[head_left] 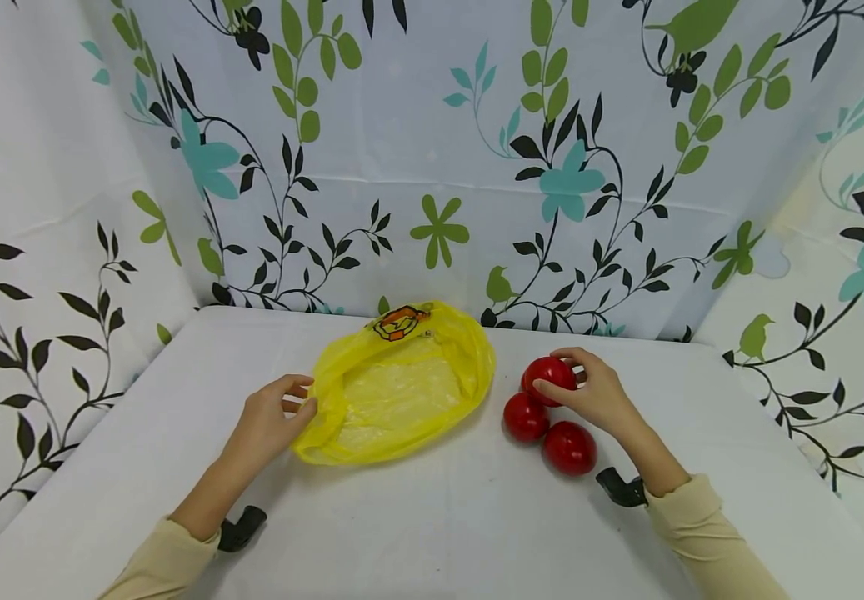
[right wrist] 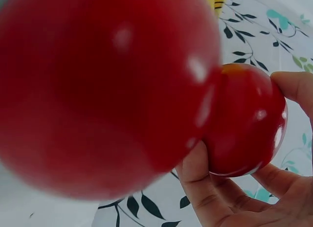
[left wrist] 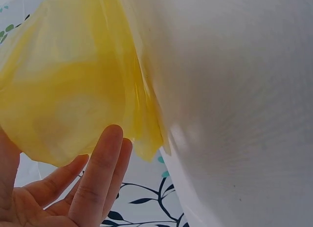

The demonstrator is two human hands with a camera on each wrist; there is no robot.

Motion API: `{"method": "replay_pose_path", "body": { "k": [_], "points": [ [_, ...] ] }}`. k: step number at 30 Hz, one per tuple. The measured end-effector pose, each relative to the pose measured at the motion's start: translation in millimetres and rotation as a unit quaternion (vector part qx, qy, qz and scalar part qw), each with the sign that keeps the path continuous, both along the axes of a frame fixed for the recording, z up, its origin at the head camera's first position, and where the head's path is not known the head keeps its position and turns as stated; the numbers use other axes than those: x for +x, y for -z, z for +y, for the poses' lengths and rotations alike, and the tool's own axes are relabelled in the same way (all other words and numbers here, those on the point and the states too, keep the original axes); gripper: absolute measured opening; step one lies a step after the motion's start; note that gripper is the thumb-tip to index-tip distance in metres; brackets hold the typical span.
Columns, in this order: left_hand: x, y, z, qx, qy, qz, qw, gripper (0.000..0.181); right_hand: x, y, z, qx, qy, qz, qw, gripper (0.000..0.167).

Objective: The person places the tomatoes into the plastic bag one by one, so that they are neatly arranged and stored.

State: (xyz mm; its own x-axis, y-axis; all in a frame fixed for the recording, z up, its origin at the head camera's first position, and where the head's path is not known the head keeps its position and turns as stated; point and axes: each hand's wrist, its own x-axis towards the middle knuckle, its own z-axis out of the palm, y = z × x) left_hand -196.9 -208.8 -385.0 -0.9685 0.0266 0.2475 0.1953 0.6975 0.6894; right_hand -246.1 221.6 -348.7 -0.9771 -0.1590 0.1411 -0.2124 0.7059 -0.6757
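Observation:
A yellow plastic bag [head_left: 402,392] with a printed orange-and-black mark lies spread on the table, its wide mouth facing the front. At its left edge is my left hand [head_left: 270,421], fingers apart and loosely bent. In the left wrist view the bag [left wrist: 73,100] hangs over the space by the thumb, and the fingers [left wrist: 100,168] do not pinch it. To the right of the bag, my right hand [head_left: 596,396] holds a glossy red ball [head_left: 547,379] between thumb and fingers. Two more red balls, one left [head_left: 526,417] and one right [head_left: 570,448], sit just in front of it.
A white cloth covers the table [head_left: 432,525]. Leaf-patterned curtains [head_left: 432,158] stand behind it and along both sides. On each wrist is a dark camera mount, seen at the left wrist [head_left: 242,529] and the right wrist [head_left: 621,487].

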Motion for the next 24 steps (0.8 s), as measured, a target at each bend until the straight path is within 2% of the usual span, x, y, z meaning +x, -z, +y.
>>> {"method": "replay_pose_path", "body": {
  "k": [13, 24],
  "points": [
    [-0.2, -1.6, 0.4, -0.002, -0.007, -0.015, 0.9999, 0.038, -5.3, -7.9, -19, -0.007, -0.019, 0.004, 0.9998, 0.062],
    [-0.9, 0.3, 1.4, 0.006, 0.000, -0.033, 0.9994, 0.039, -9.3, -7.9, -34, -0.003, -0.034, -0.013, 0.9993, 0.064]
  ]
}}
